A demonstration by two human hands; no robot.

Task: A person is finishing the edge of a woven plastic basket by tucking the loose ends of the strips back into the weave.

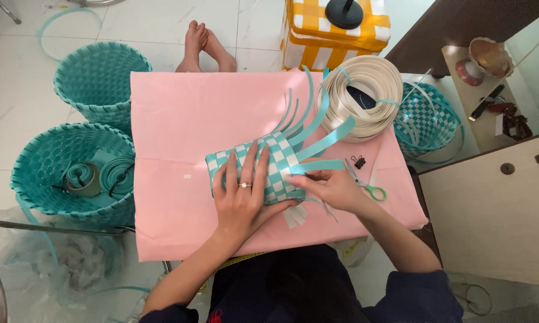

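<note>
Woven panel (269,167), teal and white check, lies on the pink cloth (185,119) covering the table, near its middle-right. Loose teal strips (308,113) fan up and out from its far edge; short white strip ends (294,216) stick out at the near edge. Left hand (242,197) lies flat on the panel, fingers spread, palm down, pressing it; ring on one finger. Right hand (332,185) is at the panel's right edge, fingertips pinched on a teal strip (320,165) that runs out to the right. Scissors (365,184) with green handles lie just beside the right hand, partly under it. Black binder clip (358,161) sits on the cloth just above the scissors. Coil of white strip (365,90) rests at the cloth's far right corner, touching the fanned strips. Small checked basket (428,122) stands right of the coil. Two teal baskets left of the table: the far one (99,81) upright, the near one (54,167) holding rolls of teal strip (99,176). Yellow and white checked box (335,30) on the floor beyond the table. Another person's bare feet (203,48) at the far edge.
</note>
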